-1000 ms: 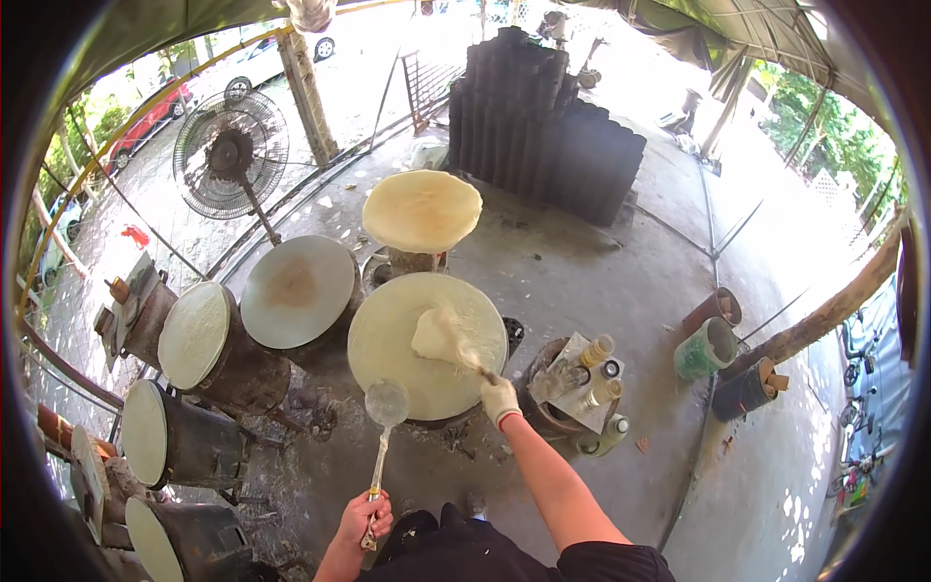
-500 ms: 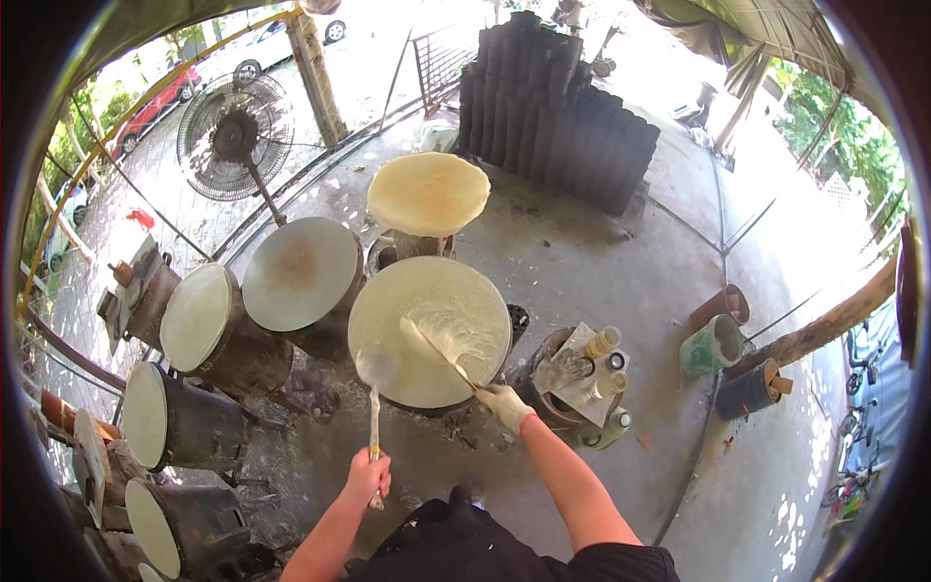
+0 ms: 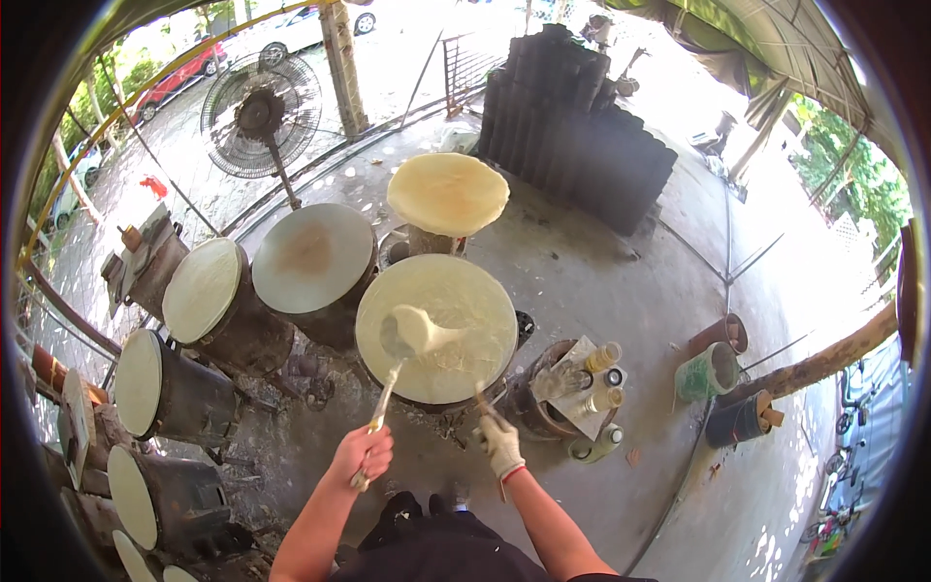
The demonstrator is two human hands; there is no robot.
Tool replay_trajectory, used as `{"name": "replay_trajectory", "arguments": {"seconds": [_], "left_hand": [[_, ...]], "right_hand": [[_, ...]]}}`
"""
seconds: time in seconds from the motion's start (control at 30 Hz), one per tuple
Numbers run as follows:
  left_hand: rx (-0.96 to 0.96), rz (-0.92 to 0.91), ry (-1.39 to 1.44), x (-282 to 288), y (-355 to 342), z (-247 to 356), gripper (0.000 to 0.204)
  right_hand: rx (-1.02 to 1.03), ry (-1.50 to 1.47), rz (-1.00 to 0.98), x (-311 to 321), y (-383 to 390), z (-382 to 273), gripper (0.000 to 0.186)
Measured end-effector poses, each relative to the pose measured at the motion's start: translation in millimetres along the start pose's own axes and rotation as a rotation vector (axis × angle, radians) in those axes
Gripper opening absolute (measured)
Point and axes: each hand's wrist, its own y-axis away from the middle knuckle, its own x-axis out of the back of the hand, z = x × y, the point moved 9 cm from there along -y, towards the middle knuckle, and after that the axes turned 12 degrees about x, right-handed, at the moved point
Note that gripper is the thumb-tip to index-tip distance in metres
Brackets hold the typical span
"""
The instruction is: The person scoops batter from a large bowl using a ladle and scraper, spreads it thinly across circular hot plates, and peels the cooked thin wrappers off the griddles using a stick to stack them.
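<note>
My bare left hand (image 3: 363, 454) is closed round the handle of a long-handled ladle (image 3: 396, 336). The ladle's round bowl is over the left-centre of a large round griddle (image 3: 374, 364), with a thick pool of pale batter (image 3: 427, 335) beside it. A thinner, streaky layer of batter covers much of the griddle top. My right hand (image 3: 500, 446), in a white work glove, grips a slim spreading tool (image 3: 480, 394) whose blurred tip is at the griddle's near right rim. Behind the griddle, a thin yellow flatbread (image 3: 448, 194) rests on a stand.
Several drum stoves with round tops curve along the left, including a pale one with a brown patch (image 3: 315, 257). Bottles and jars (image 3: 603, 357) stand on a drum at right. Further off are a fan (image 3: 259, 114), stacked black briquettes (image 3: 567, 136) and buckets (image 3: 708, 372).
The ladle has moved from the griddle's left edge inward, and batter now lies beside it. My right hand has drawn the spreading tool back toward me, off the middle. The view has shifted slightly.
</note>
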Motion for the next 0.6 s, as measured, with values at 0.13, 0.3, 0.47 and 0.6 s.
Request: {"name": "replay_trajectory", "arguments": {"seconds": [0.13, 0.3, 0.47, 0.6], "left_hand": [[-0.072, 0.146, -0.124, -17.4, 31.7, -5.0, 0.005], [-0.014, 0.167, 0.007, 1.7, 36.6, 28.8, 0.005], [-0.161, 0.293, -0.193, 19.5, 65.3, 125.7, 0.003], [-0.251, 0.237, -0.446, 26.4, 47.9, 249.1, 0.008]], "right_hand": [[0.325, 0.191, 0.001, 16.1, -37.9, 2.4, 0.034], [0.247, 0.545, -0.453, -67.0, -12.6, -15.2, 0.040], [0.101, 0.167, -0.139, -121.2, -34.4, -36.4, 0.041], [0.059, 0.020, -0.124, -207.4, -74.5, -48.0, 0.042]]}}
